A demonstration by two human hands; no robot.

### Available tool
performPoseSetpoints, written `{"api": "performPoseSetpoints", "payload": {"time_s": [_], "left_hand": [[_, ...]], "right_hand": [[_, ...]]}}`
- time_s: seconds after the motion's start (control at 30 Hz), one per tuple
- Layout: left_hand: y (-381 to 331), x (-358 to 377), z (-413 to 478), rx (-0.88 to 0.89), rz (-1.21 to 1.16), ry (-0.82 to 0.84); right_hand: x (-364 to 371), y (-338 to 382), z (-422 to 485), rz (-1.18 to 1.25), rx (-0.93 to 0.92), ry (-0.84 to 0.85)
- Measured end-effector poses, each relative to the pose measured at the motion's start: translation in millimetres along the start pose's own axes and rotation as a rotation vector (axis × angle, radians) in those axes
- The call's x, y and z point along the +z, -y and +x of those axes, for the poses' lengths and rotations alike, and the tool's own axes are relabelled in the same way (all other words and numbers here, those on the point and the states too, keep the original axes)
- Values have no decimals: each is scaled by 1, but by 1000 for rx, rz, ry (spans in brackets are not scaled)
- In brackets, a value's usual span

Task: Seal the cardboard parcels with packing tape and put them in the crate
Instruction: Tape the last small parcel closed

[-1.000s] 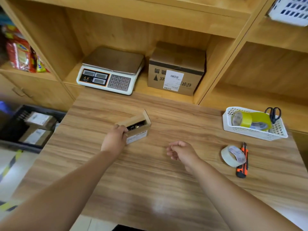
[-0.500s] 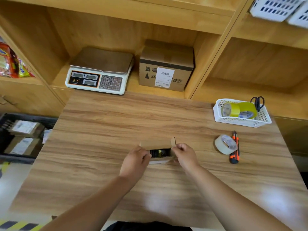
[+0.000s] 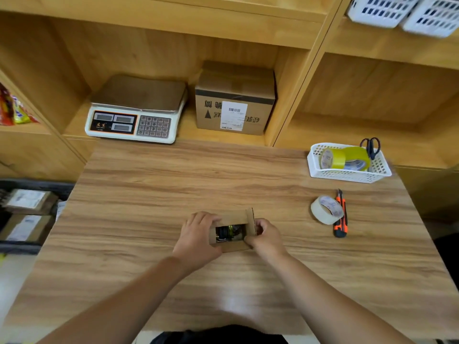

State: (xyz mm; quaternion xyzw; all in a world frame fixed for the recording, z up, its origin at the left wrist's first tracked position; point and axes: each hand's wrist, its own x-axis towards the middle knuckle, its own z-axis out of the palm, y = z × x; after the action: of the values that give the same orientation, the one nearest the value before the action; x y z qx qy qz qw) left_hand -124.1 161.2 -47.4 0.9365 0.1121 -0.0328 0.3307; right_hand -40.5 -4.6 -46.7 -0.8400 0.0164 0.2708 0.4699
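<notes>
I have the small box (image 3: 236, 247) on the table (image 3: 223, 175), in the near middle, right in front of the body and between the 2 hands. Its long axis runs left to right across the table. The top is not closed: 1 flap stands up at the right end, and something dark shows inside.

The left hand (image 3: 198, 234) grips the left end with fingers curled over the top edge. The right hand (image 3: 267, 238) pinches the right end at the raised flap. Both are holding the box, neither is free.

I judge that the flaps have to come down before any taping. The tape roll (image 3: 326, 209) lies to the right of the box, well apart from it and touching or just beside a knife (image 3: 340, 217). It is nearer the right hand, with bare tabletop between. A white basket (image 3: 347, 173) holding 2 more rolls sits farther back on that side.

The crate (image 3: 37, 183) is off the table's left edge and lower, nearer the left hand, with 2 parcels already in it. The run leftward across the table looks open, so I would only watch the drop past that edge.
</notes>
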Motion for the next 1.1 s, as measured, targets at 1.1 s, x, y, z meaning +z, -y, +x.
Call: {"api": "performPoseSetpoints", "payload": {"time_s": [1.1], "left_hand": [[5,-15,78,4,333,309]], "right_hand": [[-19,5,20,-382,-367,153]]}}
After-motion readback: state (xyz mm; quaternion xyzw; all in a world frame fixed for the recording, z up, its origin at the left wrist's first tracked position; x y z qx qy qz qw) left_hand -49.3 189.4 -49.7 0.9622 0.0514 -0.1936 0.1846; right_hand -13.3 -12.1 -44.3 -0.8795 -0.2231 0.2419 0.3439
